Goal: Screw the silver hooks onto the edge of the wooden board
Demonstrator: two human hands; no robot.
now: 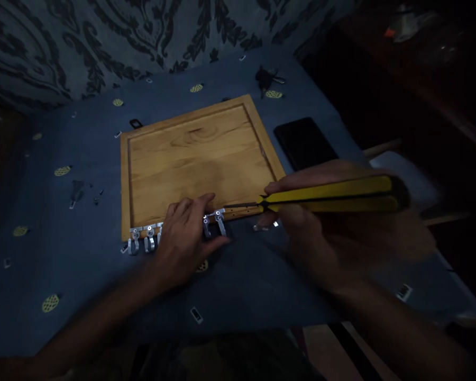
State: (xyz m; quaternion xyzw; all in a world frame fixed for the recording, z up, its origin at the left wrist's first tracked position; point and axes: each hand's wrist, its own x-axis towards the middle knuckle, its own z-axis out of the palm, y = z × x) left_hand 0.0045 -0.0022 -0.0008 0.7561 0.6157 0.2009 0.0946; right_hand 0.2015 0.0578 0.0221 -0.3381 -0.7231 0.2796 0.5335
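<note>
A wooden board [198, 153] with a raised frame lies flat on the table, metal hooks [149, 237] set in a row along its near edge. My left hand [182, 238] rests over the middle of that row, hiding some hooks. Its fingers bend onto the board and the thumb sticks out to the right, apart from them. In my right hand [321, 227] is a screwdriver [329, 194] with a yellow and black handle, held almost level. The shaft points left, its tip close to the rightmost hook [220, 216]; whether they touch I cannot tell.
A black phone-like slab [305, 143] lies right of the board. Behind it sits a bunch of keys [267, 79]. Small screws [98, 198] lie on the blue patterned cloth [91, 280] at the left. Patterned fabric [122, 37] rises along the back.
</note>
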